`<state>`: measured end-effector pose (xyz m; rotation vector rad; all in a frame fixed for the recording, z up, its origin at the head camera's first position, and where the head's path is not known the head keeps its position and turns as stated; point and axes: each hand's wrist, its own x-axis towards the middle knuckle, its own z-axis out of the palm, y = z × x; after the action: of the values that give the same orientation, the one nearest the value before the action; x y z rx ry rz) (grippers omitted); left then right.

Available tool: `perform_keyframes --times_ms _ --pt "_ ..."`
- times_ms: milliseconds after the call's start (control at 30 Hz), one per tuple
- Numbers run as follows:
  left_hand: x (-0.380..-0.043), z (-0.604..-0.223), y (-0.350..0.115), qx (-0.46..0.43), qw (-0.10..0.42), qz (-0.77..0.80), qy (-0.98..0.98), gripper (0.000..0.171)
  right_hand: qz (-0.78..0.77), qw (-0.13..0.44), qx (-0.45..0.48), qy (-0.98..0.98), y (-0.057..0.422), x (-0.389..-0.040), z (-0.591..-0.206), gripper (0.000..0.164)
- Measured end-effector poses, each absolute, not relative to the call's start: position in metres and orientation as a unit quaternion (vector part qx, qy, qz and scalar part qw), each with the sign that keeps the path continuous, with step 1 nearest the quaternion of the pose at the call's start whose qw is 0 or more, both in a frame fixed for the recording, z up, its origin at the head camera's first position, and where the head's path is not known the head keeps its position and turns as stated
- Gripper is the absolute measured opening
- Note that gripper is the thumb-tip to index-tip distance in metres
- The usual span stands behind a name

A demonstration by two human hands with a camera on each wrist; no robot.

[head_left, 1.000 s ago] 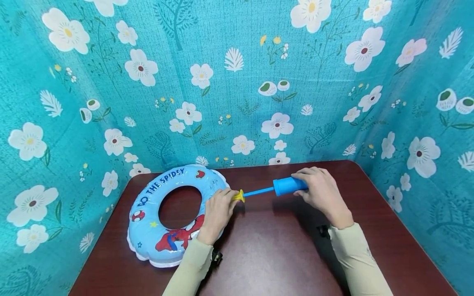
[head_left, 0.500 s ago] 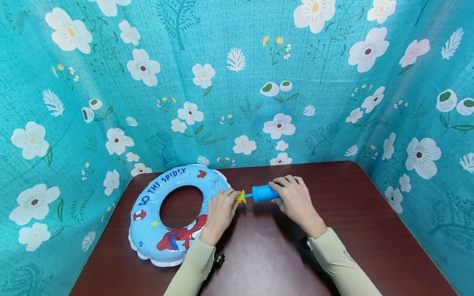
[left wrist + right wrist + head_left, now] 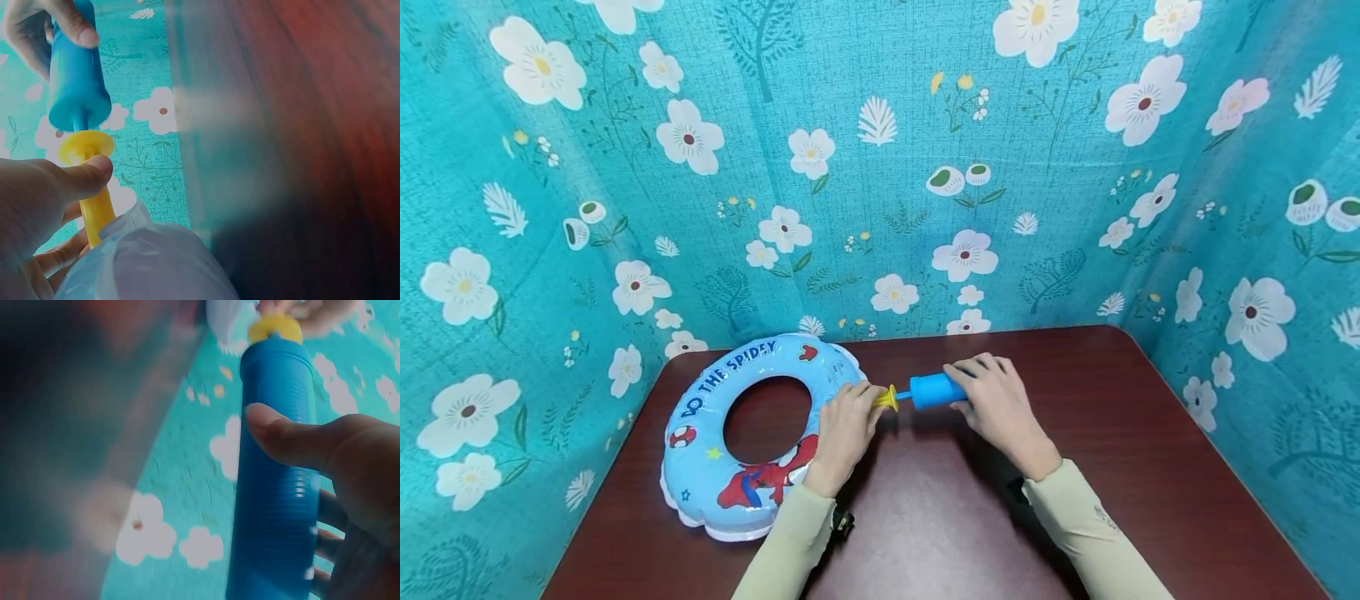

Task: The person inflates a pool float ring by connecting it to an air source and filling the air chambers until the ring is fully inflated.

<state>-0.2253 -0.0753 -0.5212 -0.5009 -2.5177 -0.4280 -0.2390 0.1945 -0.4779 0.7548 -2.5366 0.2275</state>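
Observation:
A light-blue swim ring with a red cartoon figure lies at the left of the table. At its right edge my left hand pinches the yellow piece of a hand pump, below its round flange. The yellow piece's far end is hidden against the ring's edge, so I cannot tell how it meets the ring. My right hand grips the blue pump barrel, thumb and fingers around it. A short length of blue rod shows between barrel and flange. The pump lies roughly level above the table.
The dark red-brown table has a far edge against a teal floral curtain, which also covers both sides. A small black device sits at the left wrist.
My right hand has pushed the barrel left toward the yellow flange, and much less rod shows. The left hand and ring have stayed nearly still. Little differs over the last half second.

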Motion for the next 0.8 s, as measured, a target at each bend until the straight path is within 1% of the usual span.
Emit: perform_keyframes --times_ms 233,367,633,800 --pt "-0.226 -0.52 -0.076 -0.171 0.252 -0.152 -0.94 0.022 0.1 0.248 0.24 -0.933 0.233 -0.243 -0.46 0.059" --pt "-0.225 -0.52 -0.076 -0.171 0.249 -0.143 -0.943 0.023 0.092 0.252 0.24 -0.933 0.241 -0.244 -0.458 0.059" --pt "-0.226 -0.52 -0.074 -0.203 0.269 -0.133 -0.932 0.023 0.068 0.268 0.272 -0.922 0.215 -0.241 -0.464 0.059" --pt "-0.225 -0.52 -0.075 -0.231 0.254 -0.156 -0.926 0.021 0.048 0.278 0.287 -0.915 0.192 -0.234 -0.475 0.058"
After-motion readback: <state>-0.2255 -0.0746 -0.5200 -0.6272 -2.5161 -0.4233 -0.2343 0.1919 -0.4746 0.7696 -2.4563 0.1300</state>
